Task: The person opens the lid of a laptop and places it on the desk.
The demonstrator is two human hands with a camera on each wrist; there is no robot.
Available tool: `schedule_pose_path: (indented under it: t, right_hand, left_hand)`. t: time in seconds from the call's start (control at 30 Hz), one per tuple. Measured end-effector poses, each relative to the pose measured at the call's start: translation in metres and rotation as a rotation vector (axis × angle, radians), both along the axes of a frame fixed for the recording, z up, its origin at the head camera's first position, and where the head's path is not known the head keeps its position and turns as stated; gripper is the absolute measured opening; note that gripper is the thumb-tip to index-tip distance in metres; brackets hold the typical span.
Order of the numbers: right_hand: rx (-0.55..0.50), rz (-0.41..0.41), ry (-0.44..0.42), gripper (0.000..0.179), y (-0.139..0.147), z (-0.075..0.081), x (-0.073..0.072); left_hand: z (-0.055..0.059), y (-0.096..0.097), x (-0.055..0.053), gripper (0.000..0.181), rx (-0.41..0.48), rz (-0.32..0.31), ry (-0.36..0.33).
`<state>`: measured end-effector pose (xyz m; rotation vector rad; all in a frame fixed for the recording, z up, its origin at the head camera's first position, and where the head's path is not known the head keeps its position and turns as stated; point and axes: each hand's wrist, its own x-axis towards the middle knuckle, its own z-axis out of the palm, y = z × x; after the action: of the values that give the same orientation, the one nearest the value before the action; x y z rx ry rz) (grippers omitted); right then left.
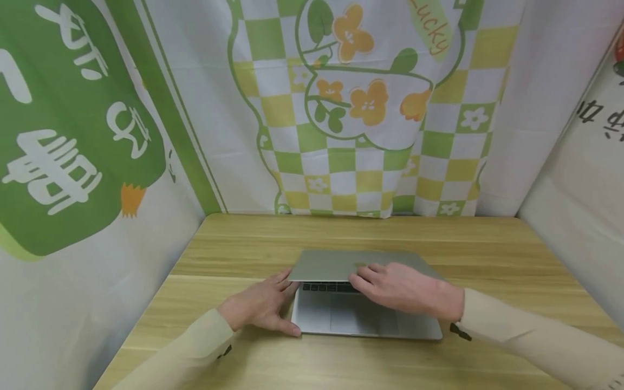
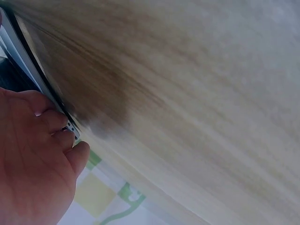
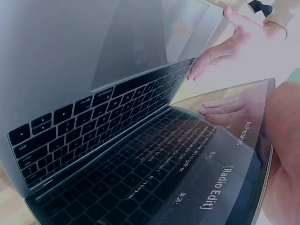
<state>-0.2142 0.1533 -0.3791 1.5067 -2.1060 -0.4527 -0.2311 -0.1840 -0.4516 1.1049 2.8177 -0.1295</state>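
I see the silver laptop (image 1: 314, 314) mid-table, its slanting lid (image 1: 326, 265) hiding much of the black keyboard (image 3: 93, 112) from the head view. The right hand (image 1: 402, 287) grips the lid's edge; the left hand (image 1: 263, 304), fingers spread, touches the base's left side. Wood-grained table (image 1: 244, 238); checkered cloth (image 1: 341, 168) behind.

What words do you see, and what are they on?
"Lucky": back cloth.
"No Promises": screen.
"[Radio Edit]": screen.
"来源:": screen.
"together": screen.
"heaven": screen.
"option": key.
"shift": key.
"return": key.
Other keys and screen lines: mostly too small or blurred.
Left cloth, right cloth: writing too tilted or cut off.
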Motion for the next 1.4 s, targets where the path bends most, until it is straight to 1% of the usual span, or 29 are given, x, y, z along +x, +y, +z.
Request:
schedule_pose_path:
  t: [0.13, 0.33, 0.43, 0.53, 0.67, 0.77, 0.9, 1.07, 1.17, 1.27, 1.4]
  right_hand:
    - [-0.010, 0.000, -0.022, 0.034, 0.000, 0.004, -0.002]
    - [-0.024, -0.013, -0.079, 0.034, 0.001, 0.011, -0.007]
    - [-0.017, -0.025, -0.110, 0.035, 0.001, 0.016, -0.010]
    - [-0.028, -0.063, -0.159, 0.031, 0.000, 0.024, -0.016]
    - [-0.091, -0.125, -0.241, 0.034, -0.001, 0.034, -0.025]
    - [-0.105, -0.132, -0.272, 0.039, -0.001, 0.037, -0.029]
    - [-0.099, -0.121, -0.267, 0.042, -0.001, 0.039, -0.034]
    - [-0.115, -0.158, -0.310, 0.046, -0.002, 0.045, -0.039]
    - [-0.130, -0.163, -0.334, 0.047, -0.003, 0.048, -0.043]
    - [-0.152, -0.166, -0.345, 0.047, -0.003, 0.051, -0.047]
    - [-0.144, -0.186, -0.363, 0.045, -0.003, 0.054, -0.051]
  left_hand:
    - [0.000, 0.000, 0.000, 0.120, -0.023, 0.004, -0.013]
    - [0.001, 0.001, -0.001, 0.119, -0.048, -0.033, 0.002]
    - [-0.001, 0.001, 0.000, 0.120, -0.051, -0.036, 0.004]
    - [-0.002, 0.000, 0.000, 0.120, -0.059, -0.026, 0.004]
    - [-0.004, 0.001, 0.000, 0.120, -0.058, -0.021, -0.019]
    - [-0.004, 0.001, -0.001, 0.120, -0.057, -0.019, -0.033]
    - [-0.003, 0.000, -0.002, 0.122, -0.069, -0.017, -0.024]
    - [-0.001, 0.001, -0.003, 0.122, -0.070, -0.004, -0.046]
    - [-0.001, 0.001, -0.002, 0.122, -0.073, 0.006, -0.061]
    - [-0.001, 0.001, -0.002, 0.121, -0.075, 0.006, -0.063]
    - [0.000, 0.001, -0.003, 0.121, -0.079, 0.005, -0.060]
